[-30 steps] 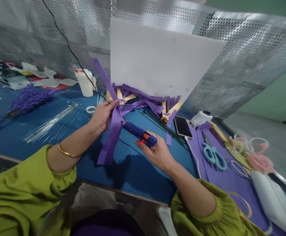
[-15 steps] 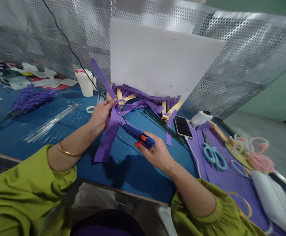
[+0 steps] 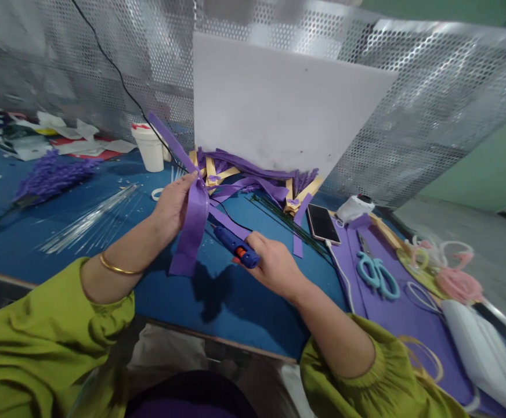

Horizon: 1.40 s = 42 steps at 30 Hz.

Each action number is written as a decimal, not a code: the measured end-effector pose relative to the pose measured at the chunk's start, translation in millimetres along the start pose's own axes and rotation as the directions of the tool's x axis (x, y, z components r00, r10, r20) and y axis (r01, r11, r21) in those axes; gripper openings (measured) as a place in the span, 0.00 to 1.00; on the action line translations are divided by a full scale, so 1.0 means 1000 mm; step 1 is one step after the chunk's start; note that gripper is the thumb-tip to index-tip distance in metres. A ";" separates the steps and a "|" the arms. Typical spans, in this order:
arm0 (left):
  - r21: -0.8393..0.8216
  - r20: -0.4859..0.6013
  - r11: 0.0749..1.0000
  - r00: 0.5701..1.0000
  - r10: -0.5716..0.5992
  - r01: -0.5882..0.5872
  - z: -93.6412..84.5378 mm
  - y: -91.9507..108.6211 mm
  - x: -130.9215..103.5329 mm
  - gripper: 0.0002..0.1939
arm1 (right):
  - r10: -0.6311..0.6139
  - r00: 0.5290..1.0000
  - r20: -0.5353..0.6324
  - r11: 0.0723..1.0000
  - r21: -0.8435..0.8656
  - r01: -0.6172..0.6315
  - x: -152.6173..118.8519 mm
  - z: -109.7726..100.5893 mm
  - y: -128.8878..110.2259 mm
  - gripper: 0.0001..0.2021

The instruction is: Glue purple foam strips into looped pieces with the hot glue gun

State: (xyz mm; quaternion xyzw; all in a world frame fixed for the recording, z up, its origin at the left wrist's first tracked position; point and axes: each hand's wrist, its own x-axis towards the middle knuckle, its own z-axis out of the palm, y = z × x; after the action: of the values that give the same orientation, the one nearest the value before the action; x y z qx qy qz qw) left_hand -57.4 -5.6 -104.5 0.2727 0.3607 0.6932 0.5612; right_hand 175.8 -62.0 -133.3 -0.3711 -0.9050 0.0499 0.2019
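My left hand (image 3: 173, 206) is closed on a purple ribbon strip (image 3: 191, 235), pinching it near its middle. One end of the strip sticks up toward the back left, and the wide end hangs down over the blue table. A shiny line, which looks like glue, runs along the strip's right edge. In my right hand (image 3: 274, 264) is a blue hot glue gun (image 3: 235, 244), its nozzle pointing up and left, a little apart from the ribbon. Behind the hands lie purple lavender bunches with tan ribbon bows (image 3: 294, 203) and more purple strips.
Clear thin sticks (image 3: 91, 217) and a lavender bunch (image 3: 55, 177) lie at left, near a white cup (image 3: 151, 148). Green stems (image 3: 285, 220), a phone (image 3: 324, 224) and turquoise scissors (image 3: 378, 276) are at right. A white board (image 3: 288, 104) leans at the back; a black cord crosses upper left.
The glue gun has moved down and left, its nozzle now away from the ribbon, and its red light no longer shows. My left hand has shifted slightly left with the strip.
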 end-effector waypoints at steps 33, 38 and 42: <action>0.050 0.079 0.988 0.987 0.142 -0.147 0.019 -0.015 -0.027 0.09 | 0.461 0.887 -0.029 0.349 0.925 -0.151 0.007 -0.006 -0.005 0.55; 0.059 0.092 0.984 0.983 0.160 -0.165 0.019 -0.021 -0.030 0.10 | 0.516 0.834 -0.196 0.562 0.812 -0.156 0.007 0.002 -0.007 0.41; 0.031 0.097 0.995 0.991 0.095 -0.098 0.018 -0.021 -0.031 0.08 | 0.431 0.819 -0.380 0.635 0.772 0.024 0.005 -0.015 0.001 0.29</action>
State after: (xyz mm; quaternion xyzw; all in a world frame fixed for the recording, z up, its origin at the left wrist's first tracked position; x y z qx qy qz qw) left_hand -24.1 -29.9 -109.4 0.3327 0.3321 0.6993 0.5386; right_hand 179.2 -58.9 -118.2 -0.3572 -0.6585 0.3357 0.5710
